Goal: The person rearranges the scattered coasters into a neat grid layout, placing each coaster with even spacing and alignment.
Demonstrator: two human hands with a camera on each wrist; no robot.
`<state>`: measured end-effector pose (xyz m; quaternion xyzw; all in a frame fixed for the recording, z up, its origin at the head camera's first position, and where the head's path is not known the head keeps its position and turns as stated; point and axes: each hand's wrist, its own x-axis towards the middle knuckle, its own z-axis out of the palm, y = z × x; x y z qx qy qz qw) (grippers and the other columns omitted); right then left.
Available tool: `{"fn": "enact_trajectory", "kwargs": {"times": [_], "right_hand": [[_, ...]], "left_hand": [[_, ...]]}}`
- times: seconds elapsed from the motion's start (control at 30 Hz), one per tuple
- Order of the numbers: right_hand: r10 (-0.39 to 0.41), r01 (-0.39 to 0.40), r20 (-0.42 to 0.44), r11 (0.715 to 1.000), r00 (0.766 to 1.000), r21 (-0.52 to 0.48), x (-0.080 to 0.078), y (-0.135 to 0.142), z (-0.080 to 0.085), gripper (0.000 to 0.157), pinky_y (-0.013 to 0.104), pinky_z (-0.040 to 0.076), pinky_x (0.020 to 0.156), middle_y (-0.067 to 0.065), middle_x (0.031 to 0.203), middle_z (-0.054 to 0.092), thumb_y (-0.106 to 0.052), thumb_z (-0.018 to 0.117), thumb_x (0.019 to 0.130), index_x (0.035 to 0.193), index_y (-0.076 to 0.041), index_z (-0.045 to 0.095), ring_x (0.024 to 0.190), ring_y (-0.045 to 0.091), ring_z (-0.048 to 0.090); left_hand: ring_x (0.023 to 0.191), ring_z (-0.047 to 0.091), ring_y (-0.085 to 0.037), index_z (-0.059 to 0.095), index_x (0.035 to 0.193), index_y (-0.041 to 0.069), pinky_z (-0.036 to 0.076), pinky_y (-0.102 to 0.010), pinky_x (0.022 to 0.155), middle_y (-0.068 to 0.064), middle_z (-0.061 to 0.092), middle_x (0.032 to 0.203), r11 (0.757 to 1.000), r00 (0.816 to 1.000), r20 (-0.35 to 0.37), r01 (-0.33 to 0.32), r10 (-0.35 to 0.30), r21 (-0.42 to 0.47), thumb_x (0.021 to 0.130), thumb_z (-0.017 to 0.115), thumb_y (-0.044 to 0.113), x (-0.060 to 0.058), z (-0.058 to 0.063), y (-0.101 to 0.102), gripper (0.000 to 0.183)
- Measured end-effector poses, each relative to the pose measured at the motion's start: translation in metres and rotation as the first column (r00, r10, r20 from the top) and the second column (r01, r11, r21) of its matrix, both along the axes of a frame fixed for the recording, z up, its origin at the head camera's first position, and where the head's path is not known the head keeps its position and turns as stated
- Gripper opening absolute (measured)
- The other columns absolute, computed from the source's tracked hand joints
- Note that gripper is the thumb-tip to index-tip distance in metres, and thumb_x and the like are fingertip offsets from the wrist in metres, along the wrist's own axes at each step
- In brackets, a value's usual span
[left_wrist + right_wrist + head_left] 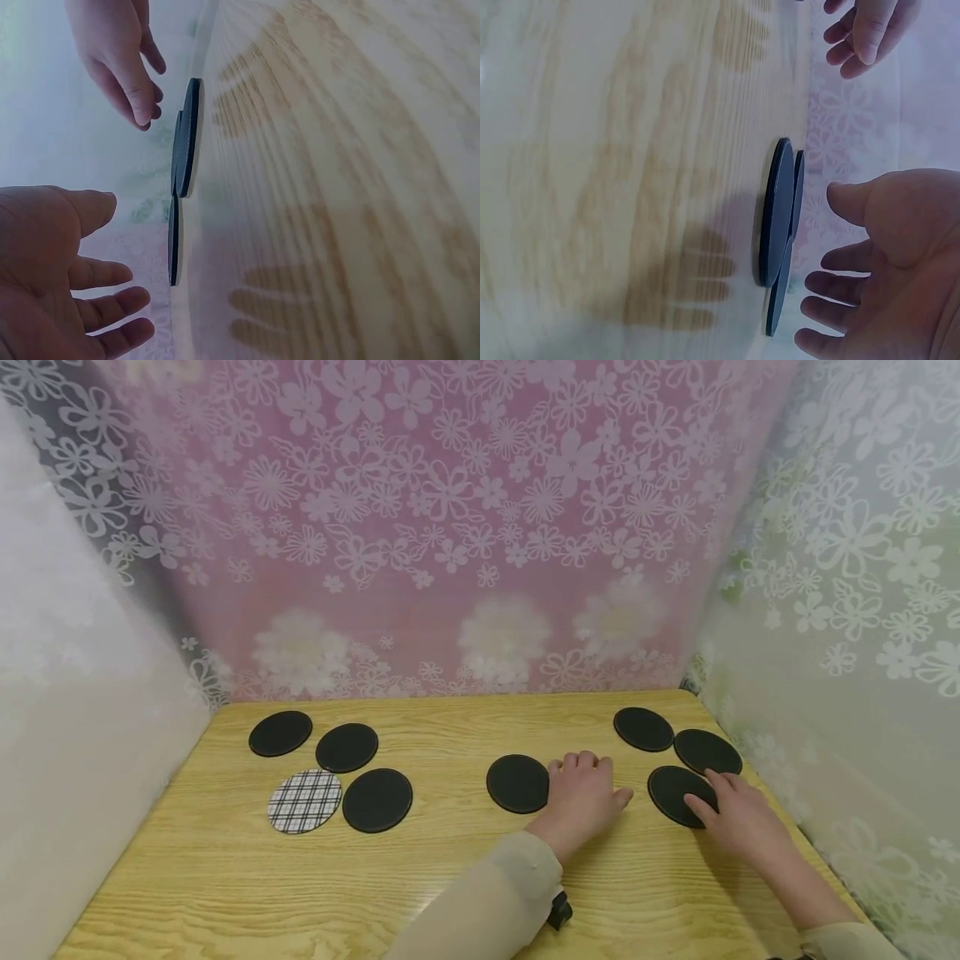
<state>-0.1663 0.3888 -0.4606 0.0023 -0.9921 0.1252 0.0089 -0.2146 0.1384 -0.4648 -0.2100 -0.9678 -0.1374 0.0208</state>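
My left hand (581, 793) is over the table just right of a black round coaster (516, 784), overlapping its edge in the head view. In the left wrist view the fingers of this hand (52, 270) are spread and hold nothing. My right hand (742, 818) hovers over the front black coaster (675, 795) of a group of three at the table's right. The right wrist view shows this hand (900, 262) with loose, parted fingers above the tabletop, near the coasters (776, 217), nothing in its grasp.
Two more black coasters (643, 729) (708, 752) lie behind the right one. On the left are three black coasters (377, 800) and a white plaid one (305, 802). Flowered curtains (450, 527) enclose the wood-grain table (300, 893) at its back and sides.
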Motion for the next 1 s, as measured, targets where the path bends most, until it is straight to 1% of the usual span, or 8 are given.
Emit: {"fn": "enact_trajectory", "kwargs": {"times": [0.23, 0.33, 0.47, 0.57, 0.67, 0.77, 0.83, 1.0], "right_hand": [[-0.027, 0.029, -0.031, 0.998, 0.999, 0.064, 0.001, 0.011, -0.001, 0.063, 0.078, 0.045, 0.098, 0.056, 0.134, 0.046, -0.029, 0.062, 0.114, 0.141, 0.027, 0.05, 0.118, 0.075, 0.048], [-0.042, 0.043, -0.02, 0.998, 0.999, 0.054, 0.002, 0.014, 0.0, 0.062, 0.078, 0.044, 0.097, 0.055, 0.134, 0.047, -0.03, 0.062, 0.114, 0.141, 0.025, 0.051, 0.118, 0.074, 0.048], [-0.058, 0.058, 0.001, 0.998, 0.998, 0.04, 0.004, 0.015, 0.0, 0.062, 0.078, 0.044, 0.096, 0.054, 0.134, 0.047, -0.031, 0.061, 0.114, 0.14, 0.025, 0.053, 0.118, 0.074, 0.048], [-0.075, 0.074, 0.017, 0.997, 0.997, 0.024, 0.005, 0.016, 0.001, 0.063, 0.078, 0.045, 0.094, 0.053, 0.133, 0.047, -0.033, 0.061, 0.114, 0.139, 0.025, 0.054, 0.119, 0.073, 0.048], [-0.088, 0.088, 0.042, 0.996, 0.995, 0.01, 0.006, 0.017, 0.001, 0.064, 0.078, 0.047, 0.089, 0.052, 0.133, 0.049, -0.035, 0.061, 0.114, 0.139, 0.024, 0.054, 0.118, 0.069, 0.052], [-0.098, 0.098, 0.068, 0.995, 0.993, 0.005, 0.005, 0.018, 0.002, 0.065, 0.075, 0.049, 0.083, 0.049, 0.13, 0.052, -0.036, 0.06, 0.114, 0.139, 0.024, 0.055, 0.113, 0.064, 0.057], [-0.103, 0.103, 0.08, 0.995, 0.991, 0.003, 0.005, 0.019, 0.001, 0.066, 0.073, 0.05, 0.081, 0.047, 0.127, 0.054, -0.037, 0.061, 0.114, 0.139, 0.024, 0.055, 0.11, 0.061, 0.06], [-0.105, 0.105, 0.086, 0.994, 0.991, 0.004, 0.002, 0.022, -0.001, 0.066, 0.072, 0.052, 0.084, 0.046, 0.125, 0.056, -0.038, 0.062, 0.113, 0.137, 0.023, 0.056, 0.111, 0.061, 0.06]], "left_hand": [[0.122, 0.054, -0.02, 0.07, 0.136, 0.029, 0.042, -0.045, 0.109, 0.006, 0.063, 0.136, 1.0, 1.0, 0.002, 0.013, -0.013, -0.02, 0.11, 0.057, 0.065, 0.0, -0.002, 0.011, 0.047], [0.118, 0.055, -0.02, 0.072, 0.135, 0.03, 0.043, -0.045, 0.106, 0.006, 0.064, 0.133, 1.0, 1.0, 0.012, 0.013, -0.013, -0.012, 0.109, 0.058, 0.065, 0.002, -0.001, 0.014, 0.045], [0.114, 0.054, -0.018, 0.074, 0.129, 0.032, 0.043, -0.043, 0.104, 0.008, 0.065, 0.13, 1.0, 0.999, 0.038, 0.008, -0.008, 0.006, 0.108, 0.061, 0.064, 0.005, 0.002, 0.018, 0.041], [0.112, 0.054, -0.017, 0.074, 0.125, 0.032, 0.042, -0.043, 0.103, 0.009, 0.065, 0.128, 1.0, 0.999, 0.045, 0.008, -0.008, 0.006, 0.108, 0.062, 0.065, 0.005, 0.002, 0.021, 0.039], [0.112, 0.055, -0.017, 0.074, 0.126, 0.032, 0.043, -0.042, 0.102, 0.009, 0.065, 0.127, 1.0, 0.999, 0.049, 0.01, -0.01, 0.008, 0.108, 0.062, 0.065, 0.005, 0.001, 0.024, 0.039], [0.111, 0.055, -0.017, 0.075, 0.127, 0.031, 0.044, -0.042, 0.1, 0.008, 0.066, 0.126, 1.0, 0.998, 0.055, 0.016, -0.017, 0.015, 0.108, 0.063, 0.063, 0.005, -0.001, 0.027, 0.04], [0.11, 0.055, -0.017, 0.076, 0.127, 0.03, 0.044, -0.042, 0.098, 0.008, 0.066, 0.124, 1.0, 0.998, 0.065, 0.021, -0.022, 0.023, 0.108, 0.064, 0.062, 0.004, -0.002, 0.03, 0.04], [0.106, 0.053, -0.017, 0.076, 0.127, 0.03, 0.042, -0.041, 0.094, 0.008, 0.066, 0.121, 1.0, 0.997, 0.074, 0.019, -0.02, 0.025, 0.108, 0.064, 0.062, 0.002, -0.008, 0.038, 0.039]]}}
